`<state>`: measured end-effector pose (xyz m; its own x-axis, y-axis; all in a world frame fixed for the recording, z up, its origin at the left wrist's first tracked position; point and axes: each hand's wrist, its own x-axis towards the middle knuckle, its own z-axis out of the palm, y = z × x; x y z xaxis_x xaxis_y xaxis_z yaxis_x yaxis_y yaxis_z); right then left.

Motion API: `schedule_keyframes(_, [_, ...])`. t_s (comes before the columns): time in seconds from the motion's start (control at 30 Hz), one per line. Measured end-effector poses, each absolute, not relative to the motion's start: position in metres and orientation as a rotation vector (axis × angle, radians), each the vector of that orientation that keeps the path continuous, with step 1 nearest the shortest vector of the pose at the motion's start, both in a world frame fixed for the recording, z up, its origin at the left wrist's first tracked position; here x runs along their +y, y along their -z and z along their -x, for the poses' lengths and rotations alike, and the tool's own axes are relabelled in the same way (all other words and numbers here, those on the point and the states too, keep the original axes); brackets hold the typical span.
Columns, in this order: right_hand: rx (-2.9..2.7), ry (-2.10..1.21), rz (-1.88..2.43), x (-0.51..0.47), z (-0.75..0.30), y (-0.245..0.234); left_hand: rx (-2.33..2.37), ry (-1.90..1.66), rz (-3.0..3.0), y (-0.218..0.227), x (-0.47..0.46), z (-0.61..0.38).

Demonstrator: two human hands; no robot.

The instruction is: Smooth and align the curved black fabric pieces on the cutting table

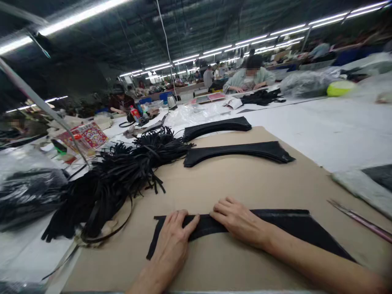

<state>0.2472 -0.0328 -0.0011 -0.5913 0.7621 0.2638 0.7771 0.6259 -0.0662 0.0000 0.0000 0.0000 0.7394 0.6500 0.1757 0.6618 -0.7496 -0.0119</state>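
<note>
A long black fabric piece [206, 226] with a curved lower edge lies across the brown board [245, 183] in front of me. My left hand [174, 237] rests on its left end, fingers stretched forward and thumb out to the side. Near the middle, my right hand [234, 217] lies on the piece with its fingertips at the upper edge, and the forearm covers part of the fabric. Neither hand grasps anything. Farther up the board are two stacks of curved black pieces, a nearer stack [235, 152] and a farther stack [217, 127].
Bundles of black strips [122, 171] spread along the board's left side. Pointed metal tweezers [358, 215] lie at the right. Plastic-wrapped black material [30, 190] sits at the far left. Across the white table [309, 126], a co-worker [249, 77] bends over work.
</note>
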Motion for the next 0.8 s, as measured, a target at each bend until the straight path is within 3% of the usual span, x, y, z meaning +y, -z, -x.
schedule_keyframes(0.4, [-2.476, -0.054, 1.251, -0.043, -0.251, 0.000, -0.936, 0.155, 3.004, -0.024, -0.004, -0.015])
schedule_keyframes(0.8, [-2.364, 0.142, 1.048, -0.003, -0.275, 0.073, -1.115, 0.332, 2.860, -0.020, -0.002, -0.034])
